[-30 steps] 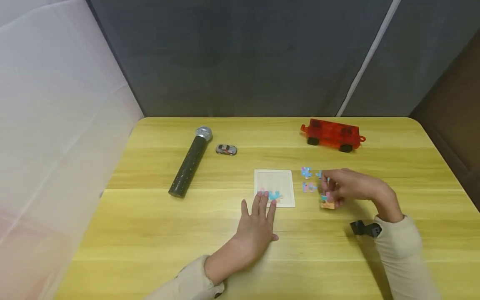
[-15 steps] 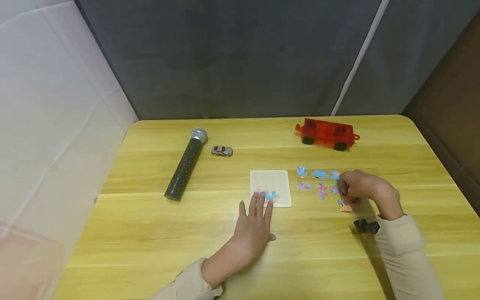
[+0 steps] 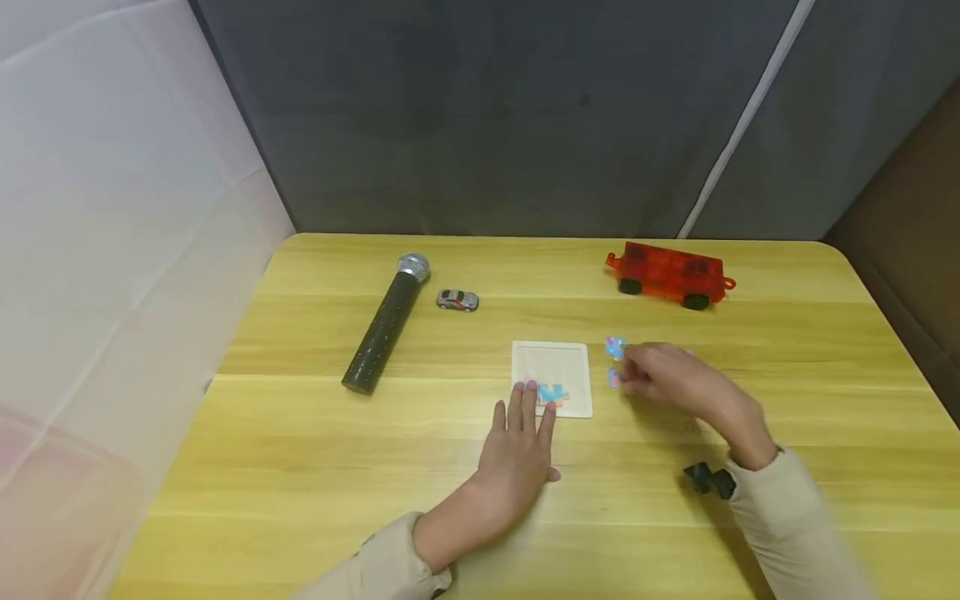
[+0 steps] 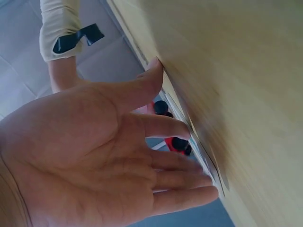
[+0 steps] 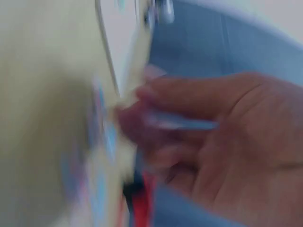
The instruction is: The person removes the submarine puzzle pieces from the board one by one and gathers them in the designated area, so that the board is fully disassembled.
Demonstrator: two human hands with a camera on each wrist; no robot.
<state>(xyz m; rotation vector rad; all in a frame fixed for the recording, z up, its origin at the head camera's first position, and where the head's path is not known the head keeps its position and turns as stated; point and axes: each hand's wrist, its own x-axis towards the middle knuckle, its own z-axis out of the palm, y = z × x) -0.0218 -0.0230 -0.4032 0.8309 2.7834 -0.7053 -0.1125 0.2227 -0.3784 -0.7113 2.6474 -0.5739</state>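
A white square puzzle tray (image 3: 552, 364) lies mid-table with a few blue and pink pieces (image 3: 551, 392) set in its near edge. My left hand (image 3: 522, 437) lies flat, its straight fingertips (image 3: 528, 393) resting on the tray's near left corner; the left wrist view shows the open palm (image 4: 94, 156) against the table. My right hand (image 3: 663, 377) hovers just right of the tray, over the loose pieces (image 3: 615, 347). In the blurred right wrist view its fingers (image 5: 156, 101) pinch a thin blue puzzle piece (image 5: 184, 124). Most loose pieces are hidden under it.
A black microphone (image 3: 384, 325) lies at the left, with a small silver toy car (image 3: 457, 300) beside its head. A red toy truck (image 3: 667, 273) stands at the back right. A grey curtain closes the far edge and a pale wall the left.
My right hand has swung left from the far side of the loose pieces toward the tray, covering most of them. The left hand has stayed on the tray's corner.
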